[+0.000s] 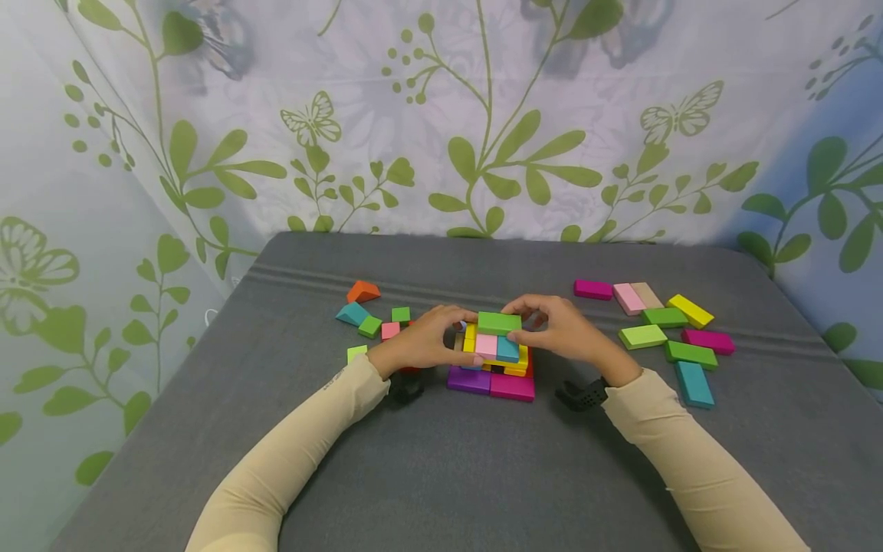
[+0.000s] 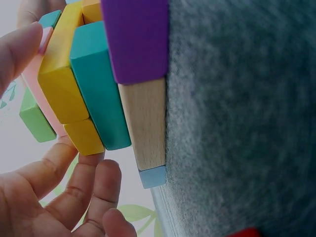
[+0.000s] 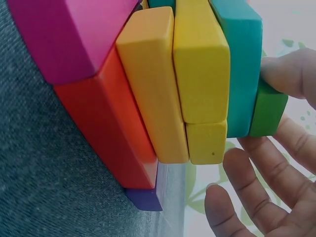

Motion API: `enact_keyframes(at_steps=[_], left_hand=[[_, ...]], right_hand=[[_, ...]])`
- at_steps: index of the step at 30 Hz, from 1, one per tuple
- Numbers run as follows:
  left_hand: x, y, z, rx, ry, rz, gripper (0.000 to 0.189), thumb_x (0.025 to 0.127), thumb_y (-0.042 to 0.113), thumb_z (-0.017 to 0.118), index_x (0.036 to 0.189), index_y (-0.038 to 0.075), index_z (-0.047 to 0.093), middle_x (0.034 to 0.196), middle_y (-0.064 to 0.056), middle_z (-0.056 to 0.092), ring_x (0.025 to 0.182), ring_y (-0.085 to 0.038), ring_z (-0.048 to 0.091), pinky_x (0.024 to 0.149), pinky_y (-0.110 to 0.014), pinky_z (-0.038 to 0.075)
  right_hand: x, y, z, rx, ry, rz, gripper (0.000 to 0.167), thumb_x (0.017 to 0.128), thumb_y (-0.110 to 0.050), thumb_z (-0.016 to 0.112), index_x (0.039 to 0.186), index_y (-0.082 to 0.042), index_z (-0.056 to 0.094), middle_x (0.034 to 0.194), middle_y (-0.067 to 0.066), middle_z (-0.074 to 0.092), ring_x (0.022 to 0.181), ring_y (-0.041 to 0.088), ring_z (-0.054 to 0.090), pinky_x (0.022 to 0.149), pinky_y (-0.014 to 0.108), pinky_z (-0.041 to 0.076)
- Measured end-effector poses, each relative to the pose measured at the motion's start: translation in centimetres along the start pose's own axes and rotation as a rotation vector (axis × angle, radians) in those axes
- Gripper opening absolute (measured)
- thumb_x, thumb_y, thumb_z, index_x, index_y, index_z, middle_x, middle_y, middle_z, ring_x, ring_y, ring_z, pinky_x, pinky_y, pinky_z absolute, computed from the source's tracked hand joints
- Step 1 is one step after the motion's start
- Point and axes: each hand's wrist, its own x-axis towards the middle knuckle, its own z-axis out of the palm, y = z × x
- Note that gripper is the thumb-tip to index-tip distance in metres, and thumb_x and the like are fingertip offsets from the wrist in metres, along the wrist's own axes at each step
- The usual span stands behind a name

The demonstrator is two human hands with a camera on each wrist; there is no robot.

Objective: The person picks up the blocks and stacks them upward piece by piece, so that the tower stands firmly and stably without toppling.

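The left hand (image 1: 433, 337), partly spread, pinches the pink block (image 1: 486, 346) end to end; the right hand (image 1: 555, 330) pinches the teal block (image 1: 507, 349) beside it, beneath the green block (image 1: 500, 323) topping the stack (image 1: 493, 357). Left sleeve (image 1: 293, 464) print (image 1: 334, 381) is illegibly small.

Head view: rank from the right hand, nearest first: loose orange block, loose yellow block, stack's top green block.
1. Top green block, at the right hand's fingertips.
2. Loose yellow block, off to the right.
3. Loose orange block, far left.
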Motion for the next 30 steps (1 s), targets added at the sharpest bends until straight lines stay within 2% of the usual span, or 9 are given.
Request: enact_keyframes(at_steps=[9,14,17,21,26,30], left_hand=[[0.1,-0.1,0.0,-0.005,0.005,0.001,0.072,0.097,0.032,0.082,0.156,0.0,0.054,0.158,-0.015,0.054,0.134,-0.032,0.053,0.114,-0.052,0.046],[0.0,-0.1,0.0,-0.006,0.002,0.001,0.073,0.097,0.032,0.082,0.156,0.0,0.053,0.158,-0.015,0.054,0.135,-0.033,0.053,0.114,-0.053,0.045],[0.0,-0.2,0.0,-0.004,0.005,0.002,0.073,0.097,0.032,0.082,0.156,0.0,0.054,0.158,-0.015,0.055,0.135,-0.033,0.053,0.115,-0.053,0.045],[0.0,-0.2,0.0,0.0,0.008,0.009,0.072,0.096,0.031,0.083,0.155,0.0,0.054,0.157,-0.016,0.055,0.135,-0.033,0.054,0.115,-0.052,0.045],[0.0,-0.2,0.0,0.005,0.011,0.012,0.072,0.096,0.031,0.083,0.154,0.0,0.055,0.157,-0.016,0.055,0.134,-0.032,0.054,0.114,-0.052,0.046],[0.0,-0.2,0.0,0.006,0.012,0.011,0.072,0.096,0.032,0.083,0.154,0.0,0.055,0.157,-0.016,0.056,0.134,-0.032,0.054,0.114,-0.052,0.046]], right_hand=[[0.0,-0.3,0.0,0.002,-0.003,0.004,0.031,0.096,-0.005,0.08,0.125,0.005,0.072,0.119,0.016,0.074,0.104,0.03,0.065,0.093,0.053,0.059],[-0.5,-0.3,-0.5,0.021,-0.003,0.019,0.037,0.099,-0.007,0.078,0.132,0.004,0.068,0.128,0.018,0.072,0.109,0.031,0.066,0.096,0.051,0.058],[-1.2,-0.1,-1.4,0.031,0.014,0.034,0.037,0.101,-0.007,0.075,0.135,0.004,0.066,0.131,0.02,0.071,0.111,0.03,0.065,0.096,0.048,0.056],[-2.6,0.4,-3.1,0.018,0.047,0.052,0.032,0.103,-0.006,0.073,0.133,0.004,0.068,0.127,0.023,0.071,0.108,0.024,0.065,0.093,0.037,0.054],[-4.7,1.6,-5.4,-0.062,0.075,0.055,0.028,0.102,-0.005,0.073,0.129,0.004,0.071,0.121,0.021,0.073,0.102,0.009,0.065,0.089,0.024,0.054],[-6.4,3.0,-7.3,-0.126,0.08,0.068,0.028,0.101,-0.001,0.074,0.128,0.005,0.071,0.119,0.017,0.074,0.099,0.003,0.065,0.086,0.02,0.054]])
